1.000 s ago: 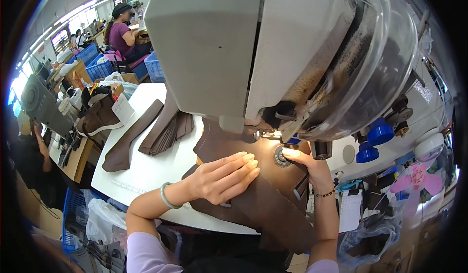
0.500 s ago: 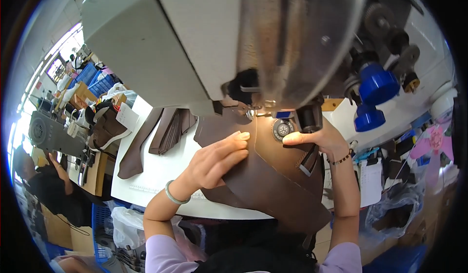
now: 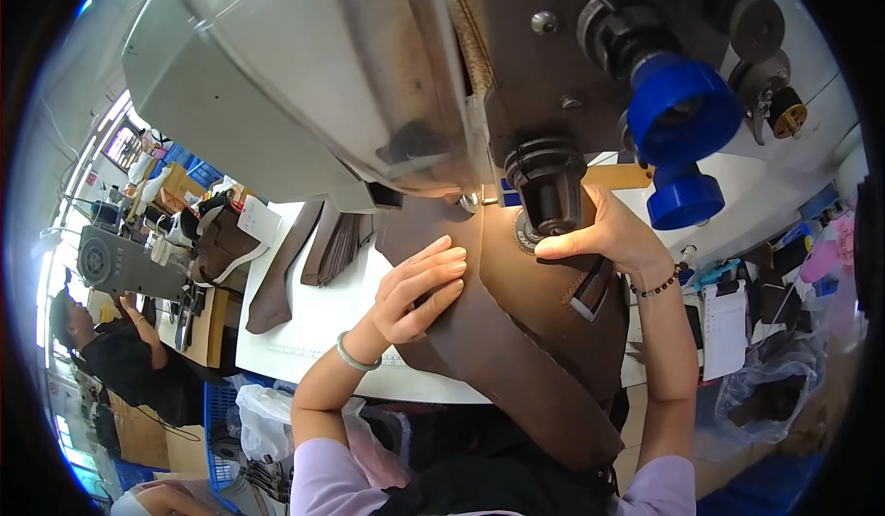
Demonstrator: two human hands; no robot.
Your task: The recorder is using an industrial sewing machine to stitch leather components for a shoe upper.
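Observation:
Brown leather panels (image 3: pixel 516 350) lie overlapped on the white table under the head of a sewing machine (image 3: pixel 230 101). My left hand (image 3: pixel 419 290) rests flat on the leather to the left of the seam, fingers stretched forward and close together. At the right side, my right hand (image 3: pixel 622 240) grips the leather with its thumb on top, beside a round dark patch (image 3: pixel 524 233); its other fingers are mostly hidden. A short strap with a pale end (image 3: pixel 585 304) sits on the panel near that wrist. The needle area is largely hidden behind the machine's clear guard.
Blue knobs (image 3: pixel 687 111) jut out above my right hand. More brown leather strips (image 3: pixel 334 249) lie left on the white table (image 3: pixel 369 378). A white notepad (image 3: pixel 725 330) stands at right. Further left, a person in black (image 3: pixel 138 369) sits by another machine (image 3: pixel 129 263).
My view has shifted, so the machine head and its knobs look larger and cover part of the round patch. Both hands keep nearly the same places on the leather.

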